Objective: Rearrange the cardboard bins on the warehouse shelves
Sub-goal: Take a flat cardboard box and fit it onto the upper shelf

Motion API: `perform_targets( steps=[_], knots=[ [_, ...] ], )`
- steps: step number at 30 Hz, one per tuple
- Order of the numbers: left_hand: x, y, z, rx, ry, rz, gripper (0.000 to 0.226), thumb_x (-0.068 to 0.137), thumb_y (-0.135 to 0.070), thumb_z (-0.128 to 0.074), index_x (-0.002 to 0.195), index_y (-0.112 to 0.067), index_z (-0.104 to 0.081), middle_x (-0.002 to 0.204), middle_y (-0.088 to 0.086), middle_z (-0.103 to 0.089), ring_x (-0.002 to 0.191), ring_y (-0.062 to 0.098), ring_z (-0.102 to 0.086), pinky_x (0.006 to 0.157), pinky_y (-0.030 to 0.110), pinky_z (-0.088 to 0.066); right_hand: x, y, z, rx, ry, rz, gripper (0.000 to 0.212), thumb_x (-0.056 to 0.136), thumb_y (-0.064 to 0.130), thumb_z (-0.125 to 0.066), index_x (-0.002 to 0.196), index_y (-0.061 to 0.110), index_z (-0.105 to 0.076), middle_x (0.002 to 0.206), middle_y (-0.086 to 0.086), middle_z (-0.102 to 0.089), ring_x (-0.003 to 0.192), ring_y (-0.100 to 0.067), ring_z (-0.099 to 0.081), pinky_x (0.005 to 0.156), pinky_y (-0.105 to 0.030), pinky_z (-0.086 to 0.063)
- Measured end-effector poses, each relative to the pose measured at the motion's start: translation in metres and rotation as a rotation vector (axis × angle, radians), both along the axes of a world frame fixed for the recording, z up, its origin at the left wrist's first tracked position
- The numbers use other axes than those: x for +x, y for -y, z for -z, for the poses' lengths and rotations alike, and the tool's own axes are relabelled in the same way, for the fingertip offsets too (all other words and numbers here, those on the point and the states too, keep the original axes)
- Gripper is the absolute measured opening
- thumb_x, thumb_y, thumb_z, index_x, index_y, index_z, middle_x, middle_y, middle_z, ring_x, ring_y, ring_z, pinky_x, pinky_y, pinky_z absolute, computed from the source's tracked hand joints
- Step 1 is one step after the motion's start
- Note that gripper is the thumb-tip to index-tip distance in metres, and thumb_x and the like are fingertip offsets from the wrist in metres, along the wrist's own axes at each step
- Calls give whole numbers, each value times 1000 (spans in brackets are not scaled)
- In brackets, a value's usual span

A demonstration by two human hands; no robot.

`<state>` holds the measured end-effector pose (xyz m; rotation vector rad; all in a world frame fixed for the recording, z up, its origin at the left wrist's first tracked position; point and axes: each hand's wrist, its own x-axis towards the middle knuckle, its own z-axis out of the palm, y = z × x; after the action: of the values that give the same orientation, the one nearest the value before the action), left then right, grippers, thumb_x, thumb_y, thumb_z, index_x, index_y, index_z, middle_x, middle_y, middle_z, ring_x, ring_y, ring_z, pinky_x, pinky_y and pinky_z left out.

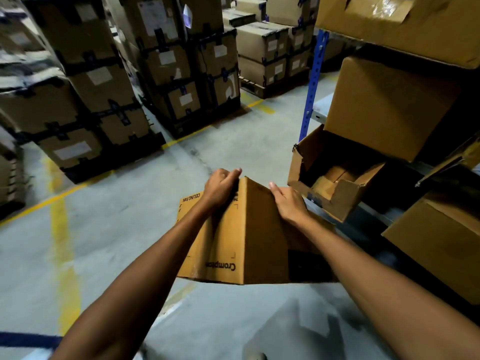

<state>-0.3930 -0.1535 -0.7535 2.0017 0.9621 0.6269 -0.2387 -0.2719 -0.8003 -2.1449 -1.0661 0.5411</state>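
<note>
Floor [124, 229]: grey concrete, yellow lines [62, 229] painted across it.
Stacks [85, 81]: strapped, labelled cartons on pallets, left and far side of the aisle.
Rack [322, 110]: right side, blue upright [313, 81] at its near-left corner.
- Top shelf: torn carton [389, 19] overhanging the front edge.
- Middle shelf: closed carton [389, 105], tilted, also past the front edge.
- Under it: open bin [330, 183] at the shelf's left front corner, just beside the upright. Front wall cut low and ragged, smaller packs inside.
- Lowest, right: another carton [441, 242].

Box [259, 229]: printed "Crompton" and "CEILING FAN". Held in the air over the floor, one corner uppermost, just left of the bin and off every shelf.

Left hand [220, 188]: fingers curled over the top corner, gripping the printed left face.
Right hand [288, 201]: palm on the right face, thumb along the upper edge, fingers wrapped over the far edge and mostly hidden.
</note>
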Motion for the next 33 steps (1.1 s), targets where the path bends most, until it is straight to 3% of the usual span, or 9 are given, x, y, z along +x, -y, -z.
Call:
perform_targets(
  steps=[3,5,8,11,14,19,26,30,33],
  knots=[
    [-20,-8,-6,-165,129,-37,49,98,-21,-48,52,-19,-31,40,-11,-25,35,7,-22,40,22,-21,-9,-3,2,15,165,48,63,100,53,-27,48,18,-35,54,-5,-41,60,-23,-47,56,-30,-28],
    [-26,-15,-12,-266,102,-85,46,97,-15,-47,52,-16,-36,39,-10,-28,34,6,-25,39,21,-22,-19,-6,-2,-17,244,33,63,97,52,-24,52,14,-44,61,-13,-49,64,-29,-55,59,-32,-33],
    [-32,-28,-20,-251,-93,49,40,97,-17,-47,63,-3,-63,49,-1,-58,44,9,-47,48,22,-37,-37,-8,1,-124,313,12,59,101,44,-28,80,5,-68,90,-23,-66,87,-38,-63,71,-37,-44],
    [-22,-20,-15,57,-433,178,37,95,-26,-49,75,-4,-71,73,13,-71,68,22,-64,63,29,-50,-52,-7,7,-160,350,-6,56,101,41,-27,93,6,-70,103,-21,-68,94,-37,-62,75,-37,-41],
    [-3,23,13,398,-688,166,44,95,-40,-42,68,-8,-55,83,18,-65,80,35,-61,61,33,-40,-58,-7,6,-219,394,-42,54,104,40,-23,110,9,-67,113,-19,-66,104,-37,-60,82,-38,-43],
    [8,50,39,604,-654,-18,47,99,-42,-35,67,-14,-56,84,15,-69,81,36,-64,61,34,-35,-47,0,-1,-227,469,-41,53,102,42,-27,108,10,-69,111,-18,-66,102,-37,-61,80,-38,-43],
    [-4,6,52,497,-603,-125,55,97,-48,-38,57,-11,-41,75,16,-64,77,37,-62,60,34,-34,9,54,-1,-268,524,-12,58,100,54,-29,76,15,-65,77,-6,-62,75,-25,-59,76,-38,-49],
    [-14,-2,59,442,-596,-128,60,98,-50,-39,54,-11,-46,55,5,-46,67,34,-59,55,32,-29,30,82,2,-234,570,64,52,101,47,-32,79,17,-68,64,2,-57,61,-16,-56,68,-36,-52],
    [-6,14,62,401,-499,-75,62,99,-48,-40,48,-13,-35,53,7,-44,63,34,-56,53,33,-27,21,90,1,-248,558,109,50,101,41,-31,75,17,-67,59,4,-54,55,-14,-53,67,-35,-51]
  ],
)
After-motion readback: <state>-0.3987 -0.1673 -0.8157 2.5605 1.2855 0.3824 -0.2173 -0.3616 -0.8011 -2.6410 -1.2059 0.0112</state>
